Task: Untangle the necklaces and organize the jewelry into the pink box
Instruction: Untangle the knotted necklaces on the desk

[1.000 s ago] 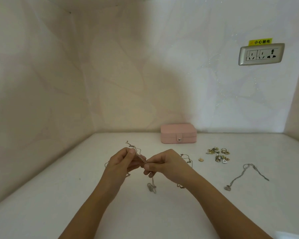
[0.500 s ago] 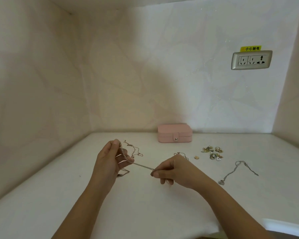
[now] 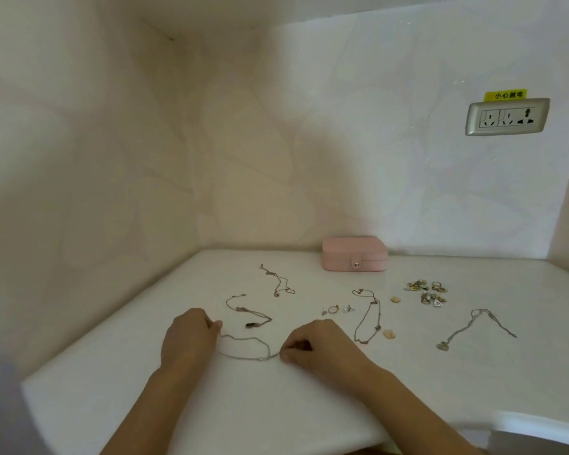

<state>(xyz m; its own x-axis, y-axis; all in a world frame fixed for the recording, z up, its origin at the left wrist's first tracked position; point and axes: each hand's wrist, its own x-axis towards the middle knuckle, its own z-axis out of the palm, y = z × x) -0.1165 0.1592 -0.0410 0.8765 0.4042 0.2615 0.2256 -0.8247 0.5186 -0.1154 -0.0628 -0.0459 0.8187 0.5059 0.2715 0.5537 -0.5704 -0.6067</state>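
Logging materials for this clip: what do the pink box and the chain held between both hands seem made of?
Pink box: probably faux leather, matte, judging by its soft rounded edges, strap and shiny snap. Chain: seemingly thin metal, dull silvery grey; links too small to tell.

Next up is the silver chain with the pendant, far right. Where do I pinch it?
Pinch the silver chain at its far bend, coming down from above. It lies flat in a narrow V, apart from other pieces, so both legs and the pendant should probably hang free.
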